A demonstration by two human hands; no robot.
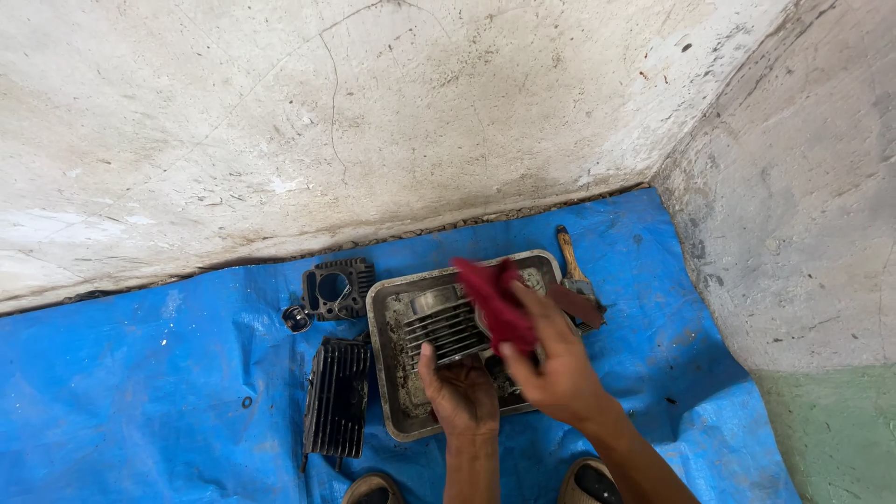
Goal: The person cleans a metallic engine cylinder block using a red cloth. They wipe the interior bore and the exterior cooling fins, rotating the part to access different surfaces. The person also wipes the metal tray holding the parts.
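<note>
Partly, red rag hides finned cylinder.

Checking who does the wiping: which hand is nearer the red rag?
Right. The right hand grips the red rag; the left hand sits lower, holding the finned metal part in the tray.
</note>
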